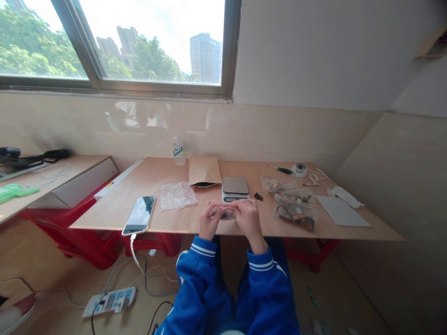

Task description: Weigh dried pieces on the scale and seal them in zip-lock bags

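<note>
My left hand [210, 219] and my right hand [248, 217] meet at the near edge of the wooden table [167, 177]. Both pinch a small clear plastic bag [227, 213] with small dark parts inside, held between them just above the tabletop. Blue sleeves with white stripes cover both wrists. Right behind the hands stands a small digital scale [235, 188]. Two clear zip bags [295, 210] filled with small parts lie to the right of my right hand.
A phone [140, 214] on a charging cable lies at the left front edge, an empty crumpled clear bag [177, 194] beside it. A brown envelope [204, 170], water bottle [179, 151], green screwdriver [280, 169], tape roll [300, 169] and grey sheet [341, 211] sit further back and right. A power strip [110, 301] lies on the floor.
</note>
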The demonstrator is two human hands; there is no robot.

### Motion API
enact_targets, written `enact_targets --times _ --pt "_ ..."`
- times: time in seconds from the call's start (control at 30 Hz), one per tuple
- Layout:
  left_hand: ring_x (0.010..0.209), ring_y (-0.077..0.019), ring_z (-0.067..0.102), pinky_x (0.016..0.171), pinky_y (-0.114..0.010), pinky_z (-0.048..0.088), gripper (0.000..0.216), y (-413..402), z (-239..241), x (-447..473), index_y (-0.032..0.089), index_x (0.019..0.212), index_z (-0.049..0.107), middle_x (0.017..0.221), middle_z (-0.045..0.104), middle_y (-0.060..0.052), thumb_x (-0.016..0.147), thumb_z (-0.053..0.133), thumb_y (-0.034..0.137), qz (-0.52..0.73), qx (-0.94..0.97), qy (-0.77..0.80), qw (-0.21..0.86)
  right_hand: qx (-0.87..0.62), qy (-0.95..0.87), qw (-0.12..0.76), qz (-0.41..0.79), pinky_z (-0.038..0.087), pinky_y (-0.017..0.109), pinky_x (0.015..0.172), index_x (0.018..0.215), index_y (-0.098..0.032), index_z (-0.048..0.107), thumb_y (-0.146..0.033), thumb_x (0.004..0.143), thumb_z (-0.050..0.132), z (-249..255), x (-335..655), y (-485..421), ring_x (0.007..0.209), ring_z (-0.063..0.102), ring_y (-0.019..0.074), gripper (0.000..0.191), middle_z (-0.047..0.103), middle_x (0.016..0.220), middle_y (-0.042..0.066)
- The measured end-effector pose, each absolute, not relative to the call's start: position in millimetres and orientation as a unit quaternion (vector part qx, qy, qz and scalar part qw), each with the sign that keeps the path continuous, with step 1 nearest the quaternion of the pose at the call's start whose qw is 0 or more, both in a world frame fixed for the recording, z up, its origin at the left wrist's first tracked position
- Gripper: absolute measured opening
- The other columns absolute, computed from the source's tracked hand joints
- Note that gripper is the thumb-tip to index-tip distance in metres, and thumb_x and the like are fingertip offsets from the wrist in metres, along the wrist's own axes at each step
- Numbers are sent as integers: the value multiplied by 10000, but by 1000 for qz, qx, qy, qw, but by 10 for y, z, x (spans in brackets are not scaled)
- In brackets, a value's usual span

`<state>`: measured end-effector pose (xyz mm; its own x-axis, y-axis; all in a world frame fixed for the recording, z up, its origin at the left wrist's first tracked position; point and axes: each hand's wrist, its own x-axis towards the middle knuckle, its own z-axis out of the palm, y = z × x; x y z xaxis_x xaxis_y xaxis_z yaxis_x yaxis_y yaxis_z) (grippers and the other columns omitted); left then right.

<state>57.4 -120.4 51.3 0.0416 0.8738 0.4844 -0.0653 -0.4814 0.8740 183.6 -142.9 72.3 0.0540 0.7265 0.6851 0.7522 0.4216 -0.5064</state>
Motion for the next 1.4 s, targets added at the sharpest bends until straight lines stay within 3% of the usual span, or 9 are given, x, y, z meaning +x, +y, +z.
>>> enact_targets --times 0.2,0.37,0.6,0.77,0.9,1.1,1.27,1.4 --pt "853 -195 586 794 -308 456 192 -1264 550 649 209 832 634 841 639 -38 781 592 389 610 589 373 376 -563 -649 511 -16 378 345 778 756 -222 636 -201 876 450 710 1757 -1470 750 576 198 222 657 729 33" --pt "845 -174 577 794 -277 439 179 -1230 557 580 210 810 611 821 625 -16 789 584 386 629 583 383 345 -523 -685 498 95 404 334 815 987 -258 650 -377 847 551 676 1823 -1450 872 598 206 209 690 925 30" --pt "841 -171 587 791 -272 439 183 -1266 645 489 201 845 621 839 637 -29 796 580 372 584 630 356 366 -546 -661 506 88 417 332 763 770 -293 704 -284 840 551 594 1886 -1467 765 603 208 168 713 774 7" --pt "795 -175 607 706 -260 456 219 -1302 648 508 189 831 643 830 659 -43 763 616 395 551 644 336 412 -584 -646 488 59 434 348 722 799 -316 727 -262 826 542 541 1903 -1498 751 553 231 194 710 739 12" --pt "760 -160 592 709 -252 436 190 -1266 622 483 189 740 642 750 633 -23 746 638 379 559 655 352 367 -562 -661 488 99 439 358 744 852 -319 732 -315 812 579 533 1927 -1514 751 570 231 158 719 766 7" --pt "747 -154 596 724 -254 437 223 -1230 663 372 180 746 618 741 640 -11 743 630 403 554 646 374 370 -521 -672 500 166 446 338 817 1009 -265 688 -362 807 593 615 1929 -1569 859 625 214 244 712 938 25" --pt "744 -151 605 720 -252 448 250 -1220 685 326 169 759 623 746 657 -13 739 630 418 535 656 375 377 -576 -655 483 73 425 311 766 768 -224 695 -251 831 554 678 1892 -1690 784 598 201 157 707 776 24" --pt "763 -162 611 709 -253 455 262 -1262 725 362 168 790 666 771 673 -31 740 627 422 504 679 342 410 -617 -633 468 11 409 304 736 708 -223 658 -156 825 509 716 1897 -1801 729 551 201 200 685 700 18"
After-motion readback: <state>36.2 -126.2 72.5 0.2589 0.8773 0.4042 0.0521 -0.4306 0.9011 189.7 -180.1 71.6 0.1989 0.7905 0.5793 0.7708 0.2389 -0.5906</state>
